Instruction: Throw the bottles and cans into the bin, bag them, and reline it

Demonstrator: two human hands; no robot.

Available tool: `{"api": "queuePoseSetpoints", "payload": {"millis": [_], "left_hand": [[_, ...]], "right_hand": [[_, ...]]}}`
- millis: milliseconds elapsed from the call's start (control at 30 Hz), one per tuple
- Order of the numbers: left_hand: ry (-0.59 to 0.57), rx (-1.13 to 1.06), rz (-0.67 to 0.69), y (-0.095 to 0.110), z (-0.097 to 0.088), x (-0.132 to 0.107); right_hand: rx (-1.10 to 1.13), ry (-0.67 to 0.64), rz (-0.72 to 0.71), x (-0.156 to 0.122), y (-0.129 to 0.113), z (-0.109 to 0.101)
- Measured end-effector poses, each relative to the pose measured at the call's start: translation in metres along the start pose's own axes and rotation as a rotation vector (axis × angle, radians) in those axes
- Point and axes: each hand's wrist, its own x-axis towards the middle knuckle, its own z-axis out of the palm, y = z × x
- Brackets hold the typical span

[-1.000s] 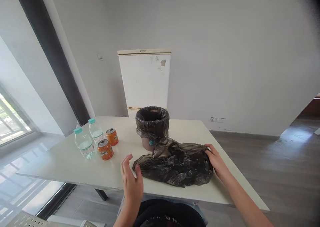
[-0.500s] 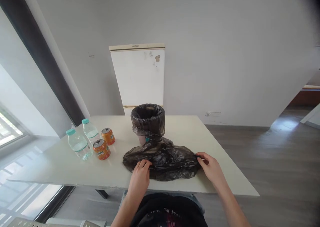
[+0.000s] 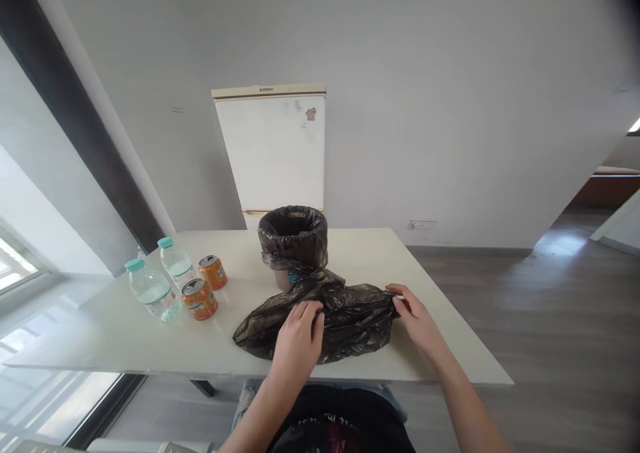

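one loose black bag (image 3: 350,320) lies crumpled on the white worktop (image 3: 125,336), just before one bag-lined bin (image 3: 293,236). the left hand (image 3: 297,338) rests on it, fingers (image 3: 306,311) loosely curled; whether they grip, i cannot tell. the right hand (image 3: 419,318) pinches its right end. two water bottles (image 3: 150,292) and two orange cans (image 3: 200,298) stand left.

Plain pale wall (image 3: 450,106) at the back, small socket (image 3: 423,224) low down. Old white fridge (image 3: 273,153) against it, stained near the top. White worktop (image 3: 440,346) in front. Grey wood-look floor (image 3: 550,306) on the rt, catching daylight. Window (image 3: 13,273) far left, v. bright, w/ a dark slanting frame (image 3: 65,106) beside it.
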Motion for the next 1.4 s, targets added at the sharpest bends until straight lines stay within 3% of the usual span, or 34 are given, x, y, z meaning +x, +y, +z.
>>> {"api": "queuePoseSetpoints", "payload": {"millis": [133,233,333,500,600,700,833,1000,1100,1167,1300,1333,1400], "left_hand": [[-0.075,0.146,-0.189,0.002,0.03,0.035],[-0.219,0.153,-0.206,-0.007,0.048,0.041],[-0.196,-0.018,-0.132,-0.013,0.053,0.038],[-0.024,-0.337,-0.219,-0.026,0.041,0.039],[0.072,-0.409,-0.259,-0.04,0.034,0.04],[0.099,-0.448,-0.246,-0.054,0.029,0.038],[0.143,-0.361,-0.284,-0.072,0.017,0.032],[0.242,-0.032,-0.333,-0.088,0.001,0.024],[0.32,0.13,-0.308,-0.077,-0.005,0.018],[0.294,0.114,-0.197,-0.057,-0.009,0.017],[-0.006,-0.028,0.163,-0.006,-0.006,0.017],[-0.096,-0.032,0.237,0.003,-0.002,0.018],[-0.247,-0.002,0.312,0.011,0.009,0.017]], "right_hand": [[-0.237,0.037,0.237,-0.013,-0.003,0.004],[-0.389,-0.104,0.109,-0.024,-0.008,0.011],[-0.225,-0.106,0.042,-0.027,-0.012,0.02],[0.442,-0.055,0.153,-0.014,-0.006,0.024],[0.625,-0.047,0.23,-0.008,0.003,0.018],[0.649,-0.022,0.278,-0.006,0.007,0.009],[0.604,-0.086,0.292,-0.01,0.003,-0.003],[0.094,0.117,0.087,-0.007,0.009,-0.002],[-0.141,0.163,0.022,-0.003,0.015,0.004],[-0.181,0.17,-0.032,-0.005,0.014,0.007],[-0.22,0.345,-0.283,-0.016,-0.002,0.005],[-0.255,0.311,-0.361,-0.018,-0.006,0.003],[-0.341,0.082,-0.474,-0.022,-0.011,-0.001]]}}
